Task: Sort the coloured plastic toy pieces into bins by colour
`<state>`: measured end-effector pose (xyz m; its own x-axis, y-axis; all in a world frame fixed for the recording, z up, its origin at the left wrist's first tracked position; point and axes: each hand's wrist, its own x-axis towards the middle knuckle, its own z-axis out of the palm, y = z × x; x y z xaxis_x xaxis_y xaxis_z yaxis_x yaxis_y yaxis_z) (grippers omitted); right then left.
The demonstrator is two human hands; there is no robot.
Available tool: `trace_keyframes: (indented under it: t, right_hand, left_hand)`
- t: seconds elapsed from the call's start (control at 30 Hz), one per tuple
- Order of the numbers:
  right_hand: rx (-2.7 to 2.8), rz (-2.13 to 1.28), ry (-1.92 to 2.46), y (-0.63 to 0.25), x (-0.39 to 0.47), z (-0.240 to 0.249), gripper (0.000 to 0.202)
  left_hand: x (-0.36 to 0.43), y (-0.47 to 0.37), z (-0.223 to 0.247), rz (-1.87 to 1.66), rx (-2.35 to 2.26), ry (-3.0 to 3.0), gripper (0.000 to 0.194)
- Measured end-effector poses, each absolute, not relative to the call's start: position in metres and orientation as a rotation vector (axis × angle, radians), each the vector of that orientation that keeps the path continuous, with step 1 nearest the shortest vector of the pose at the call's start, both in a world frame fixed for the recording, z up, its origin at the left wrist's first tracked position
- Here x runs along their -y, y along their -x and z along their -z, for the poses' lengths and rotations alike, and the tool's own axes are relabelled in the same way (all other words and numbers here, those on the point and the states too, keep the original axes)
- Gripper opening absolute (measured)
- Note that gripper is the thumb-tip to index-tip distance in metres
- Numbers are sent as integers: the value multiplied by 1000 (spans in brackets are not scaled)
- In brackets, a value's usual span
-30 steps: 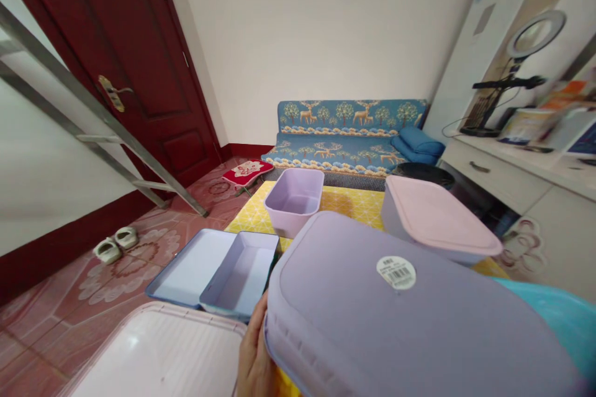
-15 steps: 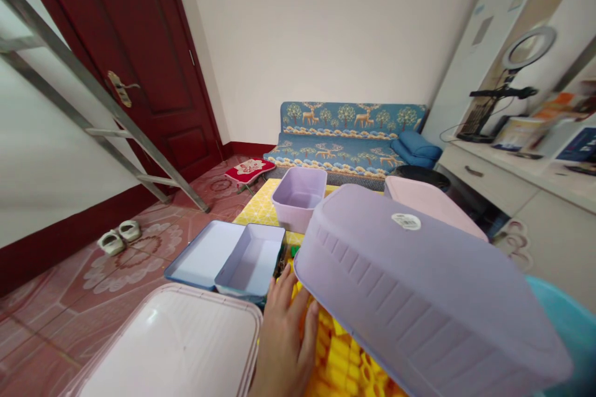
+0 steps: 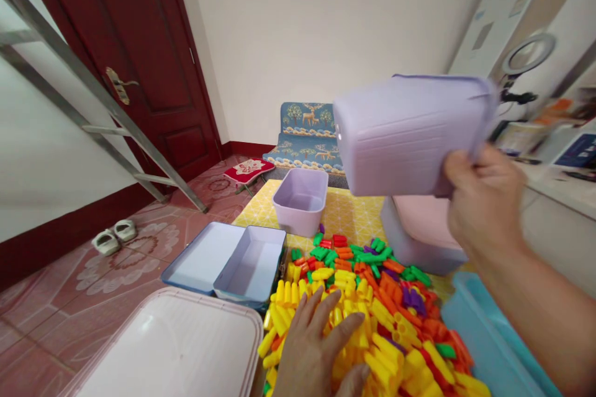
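My right hand [image 3: 487,198] grips the rim of a purple plastic bin [image 3: 410,136], raised on its side above the table with its base toward the left. My left hand [image 3: 319,341] lies with fingers spread on a heap of yellow plastic pieces [image 3: 344,285]. Orange, red, green and purple pieces [image 3: 372,254] spread behind and to the right of the yellow ones. Left of the heap are an open shallow box [image 3: 254,260] and its flat lid [image 3: 205,254]. A smaller purple bin [image 3: 298,217] stands upright behind the heap.
A white lid with a pink edge [image 3: 186,341] is at the front left. On the right are a pink-lidded bin [image 3: 423,229] and a light blue container [image 3: 488,335]. Beyond the yellow tablecloth [image 3: 349,214] stands a blue sofa [image 3: 307,136]; a ladder [image 3: 107,99] leans at the left.
The large purple bin has swung up and away, uncovering the heap of coloured pieces. My right hand has come into view on its rim. My left hand has shifted right, fingers wider.
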<state>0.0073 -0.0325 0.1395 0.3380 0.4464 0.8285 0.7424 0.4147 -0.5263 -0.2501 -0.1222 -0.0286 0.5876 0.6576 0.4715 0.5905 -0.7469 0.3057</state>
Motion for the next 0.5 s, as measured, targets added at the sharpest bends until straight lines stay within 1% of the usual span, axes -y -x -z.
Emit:
trace_keyframes:
  t: [0.07,0.1,0.23,0.3,0.4,0.5]
  right_hand:
    - [1482,416,1708,-2,-12,-125,38]
    - [1546,401,1812,1,-30,-111,37]
    - [1852,251,2020,8,-72,-46,21]
    - [2021,186,2059,9,-79,-26,18]
    - [2202,146,2066,12,-78,-20,22]
    - [2310,137,2073,14,-66,-35,26]
  left_hand:
    - [118,252,38,-914,-1050,-2752,58]
    - [115,252,43,-931,-1043,-2791,60]
    - [108,253,57,-969,-1022,-2935,68]
    - [108,252,59,-981,-1014,-2950,70]
    - [111,251,56,-945,-1046,-2882,69]
    - [115,250,48,-888,-1056,-2809,65]
